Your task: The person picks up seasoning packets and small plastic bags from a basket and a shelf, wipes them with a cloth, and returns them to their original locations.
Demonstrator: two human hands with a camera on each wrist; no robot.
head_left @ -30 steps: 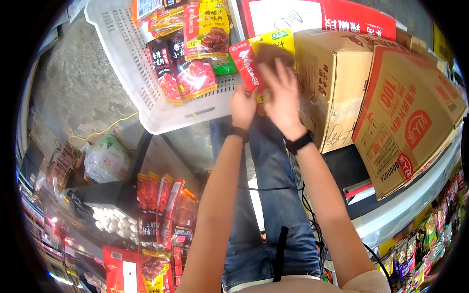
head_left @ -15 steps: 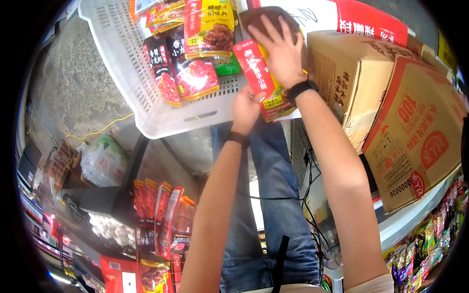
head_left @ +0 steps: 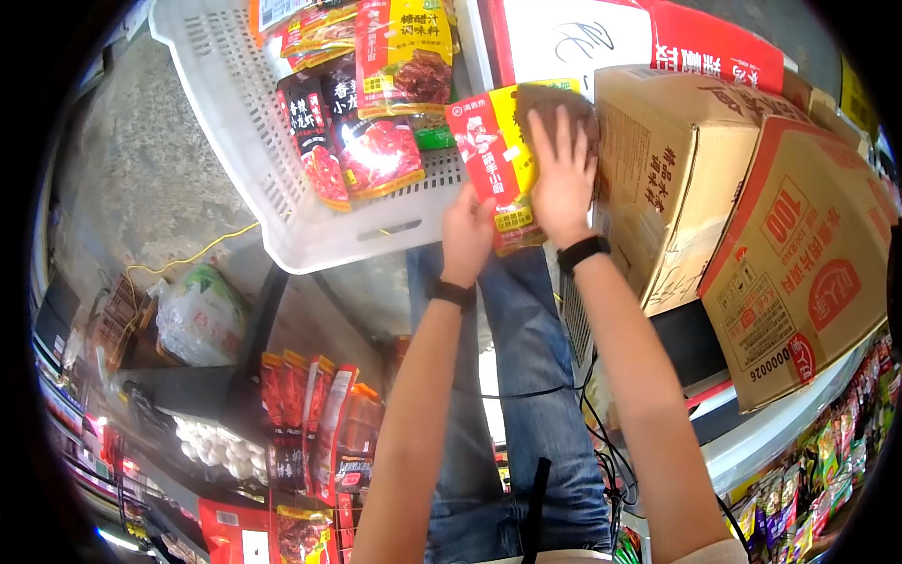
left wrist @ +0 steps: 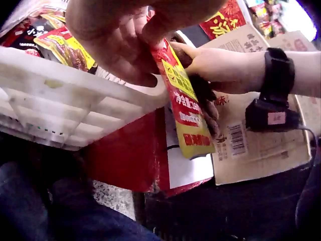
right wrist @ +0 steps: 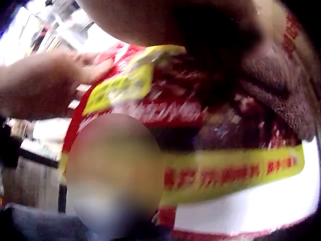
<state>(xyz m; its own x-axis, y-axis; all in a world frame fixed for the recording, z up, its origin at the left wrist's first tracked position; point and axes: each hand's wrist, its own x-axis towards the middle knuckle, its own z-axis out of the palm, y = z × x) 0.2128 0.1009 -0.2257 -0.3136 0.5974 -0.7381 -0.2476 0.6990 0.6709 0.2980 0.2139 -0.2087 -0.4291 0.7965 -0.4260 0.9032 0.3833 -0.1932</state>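
A red and yellow seasoning packet point(head_left: 496, 174) lies tilted between the white crate and the cartons. My left hand point(head_left: 468, 235) pinches its left edge; the left wrist view shows thumb and fingers of that hand point(left wrist: 120, 37) on the packet point(left wrist: 185, 108). My right hand point(head_left: 564, 179), fingers spread and fairly straight, rests on a brown cloth point(head_left: 538, 98) over the packet's right side. In the right wrist view the cloth point(right wrist: 286, 85) lies against the packet's printed face point(right wrist: 183, 113); a blurred round patch hides part of it.
The white crate point(head_left: 202, 122) at the left holds several packets point(head_left: 381, 155). Behind the hands is a red box point(head_left: 719, 45) with a white label. Cardboard cartons point(head_left: 799, 254) stand at the right, cables point(head_left: 601, 432) hang below, and more packets point(head_left: 305, 414) stand at lower left.
My right hand went up with the cloth to the packet's upper end, then came back down along its right side. My left hand has kept its hold, shifting slightly down.
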